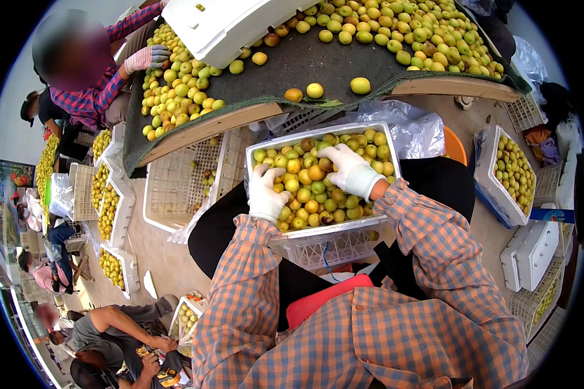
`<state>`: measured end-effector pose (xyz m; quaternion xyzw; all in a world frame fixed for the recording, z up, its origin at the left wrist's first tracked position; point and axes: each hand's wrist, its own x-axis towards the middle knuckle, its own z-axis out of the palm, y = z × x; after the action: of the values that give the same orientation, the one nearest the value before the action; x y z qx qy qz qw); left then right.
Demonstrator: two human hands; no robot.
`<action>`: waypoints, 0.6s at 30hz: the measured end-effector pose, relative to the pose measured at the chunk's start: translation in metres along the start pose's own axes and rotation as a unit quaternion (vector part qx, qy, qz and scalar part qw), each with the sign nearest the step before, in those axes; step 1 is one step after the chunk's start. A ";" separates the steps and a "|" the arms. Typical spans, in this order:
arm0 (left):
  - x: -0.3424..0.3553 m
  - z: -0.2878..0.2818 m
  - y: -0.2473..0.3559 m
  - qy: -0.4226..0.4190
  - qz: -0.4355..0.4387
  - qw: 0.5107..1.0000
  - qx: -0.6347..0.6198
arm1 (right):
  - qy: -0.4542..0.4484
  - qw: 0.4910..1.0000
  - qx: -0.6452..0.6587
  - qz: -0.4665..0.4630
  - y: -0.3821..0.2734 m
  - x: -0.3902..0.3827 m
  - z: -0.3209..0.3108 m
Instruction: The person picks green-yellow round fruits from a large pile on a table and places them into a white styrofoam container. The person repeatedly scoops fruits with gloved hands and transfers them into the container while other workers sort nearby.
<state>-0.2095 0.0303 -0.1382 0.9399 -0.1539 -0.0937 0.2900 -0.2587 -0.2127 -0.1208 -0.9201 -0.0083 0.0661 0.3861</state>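
A white foam box [252,153] full of small round yellow-green fruits [315,188], some with brownish patches, stands before me between my knees. My left hand [266,194], in a white knit glove, rests at the box's left side with its fingers apart on the fruits. From the right, my right hand [350,170], gloved alike, reaches over the middle of the pile. Its fingers are spread and touch the top fruits; nothing seems gripped in either hand. Beneath the box is a white plastic crate [334,251].
Ahead, a dark cloth-covered sorting table [292,61] with a wooden edge bears more fruit and a tilted white foam box [220,29]. A co-worker's gloved hand [146,58] is at its left. A white crate [159,194] stands left, another fruit-filled box [514,172] right.
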 end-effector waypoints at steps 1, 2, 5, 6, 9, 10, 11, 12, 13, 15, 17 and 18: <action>-0.003 -0.001 0.002 0.007 -0.001 1.000 0.007 | -0.002 1.000 -0.026 0.006 0.001 -0.003 -0.002; -0.007 0.000 0.004 0.014 -0.003 1.000 0.013 | 0.000 0.999 -0.040 0.005 0.004 -0.007 -0.001; -0.011 0.006 0.000 0.045 0.004 0.999 0.003 | 0.033 0.997 -0.072 0.010 0.007 -0.011 -0.002; -0.013 0.007 -0.002 0.068 0.011 0.998 0.003 | 0.048 0.995 -0.084 0.010 0.006 -0.012 -0.002; -0.014 0.013 -0.010 0.114 0.047 0.992 -0.012 | 0.086 0.993 -0.085 0.007 0.005 -0.013 0.001; -0.014 0.015 -0.012 0.128 0.056 0.990 -0.019 | 0.099 0.992 -0.085 -0.001 0.004 -0.013 0.002; -0.014 0.016 -0.011 0.137 0.066 0.988 -0.024 | 0.112 0.990 -0.086 -0.008 0.006 -0.013 0.002; -0.012 0.018 -0.009 0.140 0.087 0.986 -0.023 | 0.120 0.987 -0.107 -0.022 0.006 -0.012 0.004; -0.010 0.021 -0.007 0.142 0.108 0.984 -0.022 | 0.127 0.983 -0.127 -0.036 0.005 -0.010 0.007; -0.008 0.020 0.005 0.125 0.143 0.981 0.039 | 0.144 0.970 -0.174 -0.088 0.006 -0.007 0.013; -0.006 0.024 0.011 0.097 0.180 0.973 0.103 | 0.135 0.964 -0.199 -0.108 0.011 -0.003 0.022; -0.003 0.026 0.014 0.085 0.199 0.967 0.136 | 0.137 0.958 -0.222 -0.118 0.010 -0.001 0.023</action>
<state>-0.2227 0.0074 -0.1508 0.9257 -0.3237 0.0674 0.1839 -0.2629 -0.2037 -0.1437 -0.9754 -0.0783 -0.1098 0.1745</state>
